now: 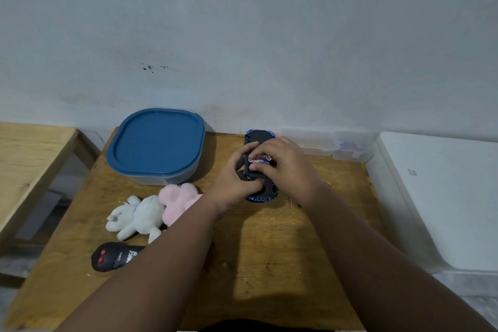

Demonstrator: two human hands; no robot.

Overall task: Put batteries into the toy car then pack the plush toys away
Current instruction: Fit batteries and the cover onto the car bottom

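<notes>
Left hand and right hand grip the upturned toy car; left of it the blue-lidded container stands closed, contents unseen.

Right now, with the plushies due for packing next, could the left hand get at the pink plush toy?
Probably yes: the left hand holds the toy car, and the pink plush toy lies right beside its wrist, nothing between them.

The toy car lies upside down on the wooden table. The left hand grips its side, and the right hand pinches the batteries in its underside. Two plush toys, a lidded container and a remote lie to the left.
</notes>
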